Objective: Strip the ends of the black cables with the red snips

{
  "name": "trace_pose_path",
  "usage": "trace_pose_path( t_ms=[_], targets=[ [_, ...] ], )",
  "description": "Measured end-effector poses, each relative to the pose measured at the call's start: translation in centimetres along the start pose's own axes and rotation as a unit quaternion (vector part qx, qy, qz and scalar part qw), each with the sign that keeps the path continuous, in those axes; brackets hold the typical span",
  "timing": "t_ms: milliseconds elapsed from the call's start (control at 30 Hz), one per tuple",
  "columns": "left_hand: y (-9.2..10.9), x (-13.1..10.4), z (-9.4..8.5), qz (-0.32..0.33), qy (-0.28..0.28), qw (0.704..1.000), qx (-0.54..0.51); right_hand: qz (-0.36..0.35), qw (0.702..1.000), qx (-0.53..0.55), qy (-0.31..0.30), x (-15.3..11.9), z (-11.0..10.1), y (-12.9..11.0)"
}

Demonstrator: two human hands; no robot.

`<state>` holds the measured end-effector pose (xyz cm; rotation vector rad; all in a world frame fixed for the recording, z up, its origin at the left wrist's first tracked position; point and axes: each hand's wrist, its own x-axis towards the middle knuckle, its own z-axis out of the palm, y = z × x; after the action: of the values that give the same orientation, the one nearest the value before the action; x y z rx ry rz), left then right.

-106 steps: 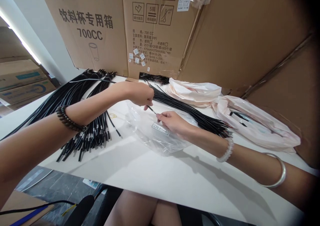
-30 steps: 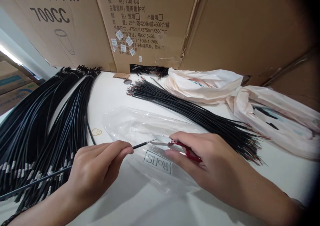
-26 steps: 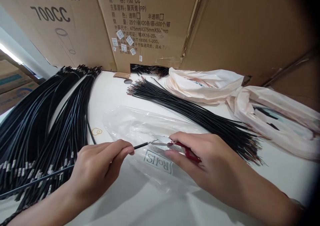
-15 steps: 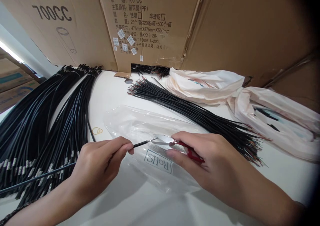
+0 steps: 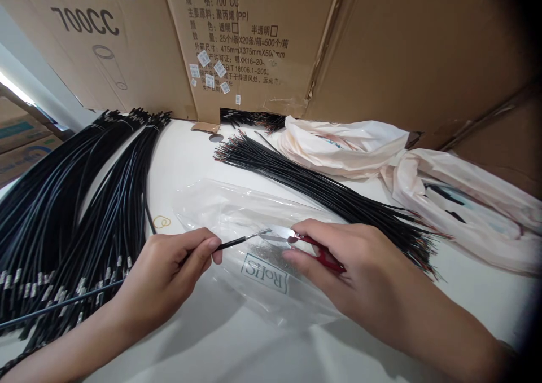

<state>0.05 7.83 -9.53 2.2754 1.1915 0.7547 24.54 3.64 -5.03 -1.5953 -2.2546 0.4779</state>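
Hands barely shifted, left hand [image 5: 167, 267] pinching one cable [image 5: 231, 243], right hand [image 5: 351, 273] holding one snips [image 5: 296, 241]

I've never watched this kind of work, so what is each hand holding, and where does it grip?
The left hand pinches one black cable just behind its bare tip. The right hand holds red-handled snips by the handle, blades at that tip.

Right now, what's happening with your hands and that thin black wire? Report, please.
Left hand pinching single black wire near its bare tip. Right hand gripping red snips, blades at the tip. Clear bag underneath; nothing between hands.
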Motion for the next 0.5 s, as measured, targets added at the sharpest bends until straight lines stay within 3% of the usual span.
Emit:
trace_pose_path(
  t_ms=[500],
  targets=[
    [-0.18, 0.37, -0.19, -0.063, -0.052, 0.994, -0.071, 0.002, 0.998, -0.036, 0.045, 0.12, -0.51, -0.07]
  ],
)
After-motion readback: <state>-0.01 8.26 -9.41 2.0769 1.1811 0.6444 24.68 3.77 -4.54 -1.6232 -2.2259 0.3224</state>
